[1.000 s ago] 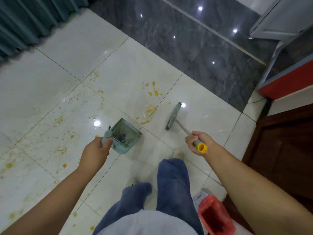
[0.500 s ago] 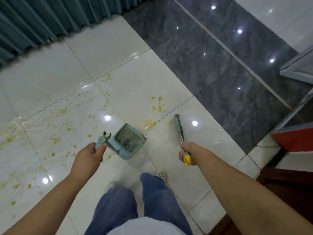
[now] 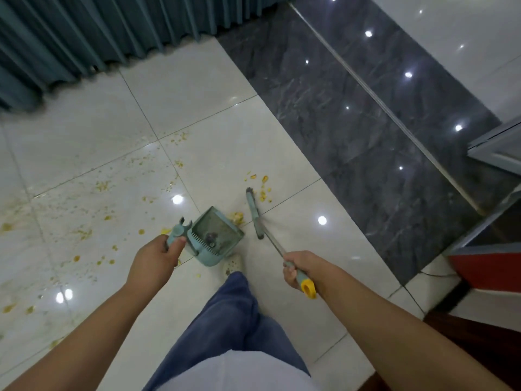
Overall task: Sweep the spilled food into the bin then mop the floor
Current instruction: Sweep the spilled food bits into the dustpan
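Head view: left hand (image 3: 153, 259) curled round the dustpan (image 3: 217, 235) handle; right hand (image 3: 300, 268) wrapped round the broom (image 3: 255, 213) shaft near its yellow end. A small heap of spilled food (image 3: 236, 217) lies at the pan's far lip, just left of the broom head. Looser crumbs (image 3: 263, 191) lie just right of it, with more scattered far left. Judgement: set the lip flat on the floor (image 3: 197, 108) and start strokes beyond the crumbs, short and light to avoid smearing.

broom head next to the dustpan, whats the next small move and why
Probably a short stroke of the broom head toward the dustpan: a yellow food clump lies between them, by the pan's edge. The right hand grips the broom handle and the left hand holds the dustpan.
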`<state>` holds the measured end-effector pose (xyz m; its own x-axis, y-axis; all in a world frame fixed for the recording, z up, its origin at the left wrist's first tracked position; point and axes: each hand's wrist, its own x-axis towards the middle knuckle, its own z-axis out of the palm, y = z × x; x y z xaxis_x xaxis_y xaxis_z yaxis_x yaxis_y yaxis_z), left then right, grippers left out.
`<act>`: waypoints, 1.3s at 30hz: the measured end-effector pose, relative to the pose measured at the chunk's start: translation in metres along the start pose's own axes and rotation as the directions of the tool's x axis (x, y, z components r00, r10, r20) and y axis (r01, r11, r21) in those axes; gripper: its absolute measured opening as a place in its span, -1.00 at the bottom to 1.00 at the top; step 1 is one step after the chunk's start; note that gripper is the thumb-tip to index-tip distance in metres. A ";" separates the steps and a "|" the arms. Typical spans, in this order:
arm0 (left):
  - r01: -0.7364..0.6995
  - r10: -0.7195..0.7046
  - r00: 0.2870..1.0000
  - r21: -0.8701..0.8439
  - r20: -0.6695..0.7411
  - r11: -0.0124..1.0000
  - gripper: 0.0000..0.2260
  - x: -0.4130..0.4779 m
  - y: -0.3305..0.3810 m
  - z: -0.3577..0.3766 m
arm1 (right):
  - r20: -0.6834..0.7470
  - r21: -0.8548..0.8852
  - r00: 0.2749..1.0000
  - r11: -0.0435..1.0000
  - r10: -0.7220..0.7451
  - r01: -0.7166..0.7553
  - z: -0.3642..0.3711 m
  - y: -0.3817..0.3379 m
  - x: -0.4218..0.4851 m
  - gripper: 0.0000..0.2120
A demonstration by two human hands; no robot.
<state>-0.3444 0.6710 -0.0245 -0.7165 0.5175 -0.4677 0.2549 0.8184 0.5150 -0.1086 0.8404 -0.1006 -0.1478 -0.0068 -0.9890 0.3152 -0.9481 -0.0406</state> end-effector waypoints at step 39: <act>0.144 -0.145 0.989 -0.049 -0.029 0.988 -0.71 0.167 0.050 -0.045 | -0.123 -0.235 0.992 0.972 -0.014 -0.016 0.122 -0.241 -0.002 -0.80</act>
<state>-0.4808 0.7868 -0.0444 -0.7642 0.3856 -0.5170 0.1171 0.8713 0.4767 -0.2982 1.0305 -0.0711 -0.0355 0.0457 -0.9983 0.5287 -0.8469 -0.0575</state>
